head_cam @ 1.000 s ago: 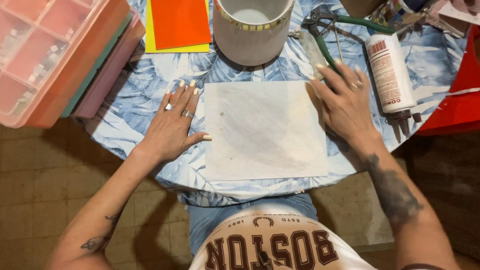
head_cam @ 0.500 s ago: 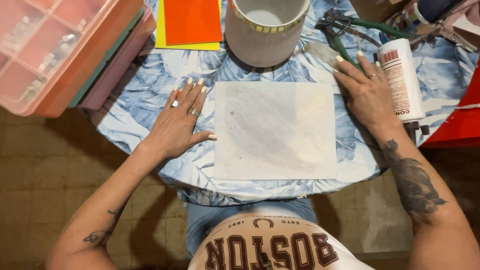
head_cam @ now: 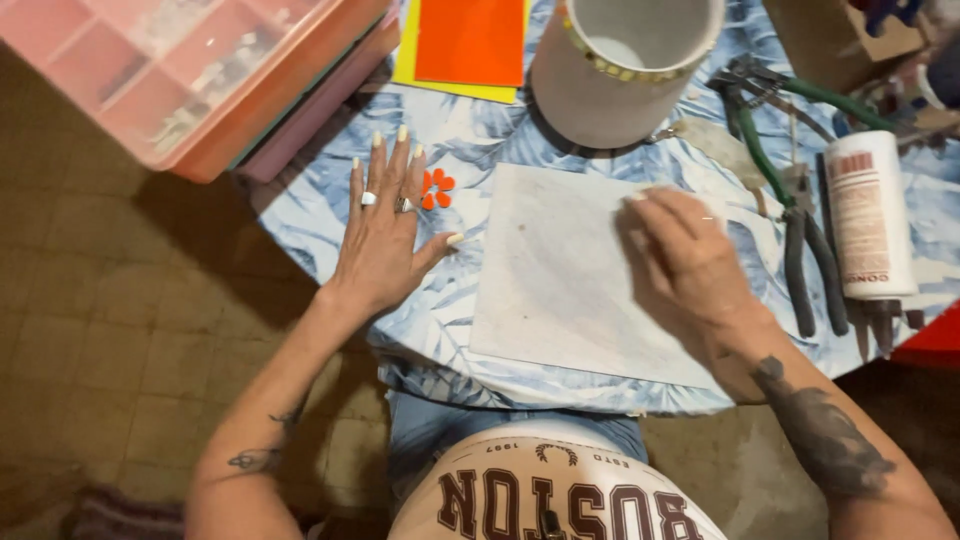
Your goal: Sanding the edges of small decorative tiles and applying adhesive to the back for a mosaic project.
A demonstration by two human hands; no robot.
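Left hand (head_cam: pixel 385 235) lies flat, palm down, fingers spread on the blue leaf-print tablecloth (head_cam: pixel 480 130), holding nothing; a small orange flower piece (head_cam: pixel 436 188) sits just beside its index finger. Right hand (head_cam: pixel 690 260) rests on the pale square sheet (head_cam: pixel 570 285), fingers curled loosely, fingertips pressing near the sheet's upper right edge; nothing visibly gripped. Sheet lies flat at the table's centre, between both hands. Behind it: white cylindrical pot (head_cam: pixel 620 65). Right of it: pliers (head_cam: pixel 800 240) and a glue bottle (head_cam: pixel 868 215).
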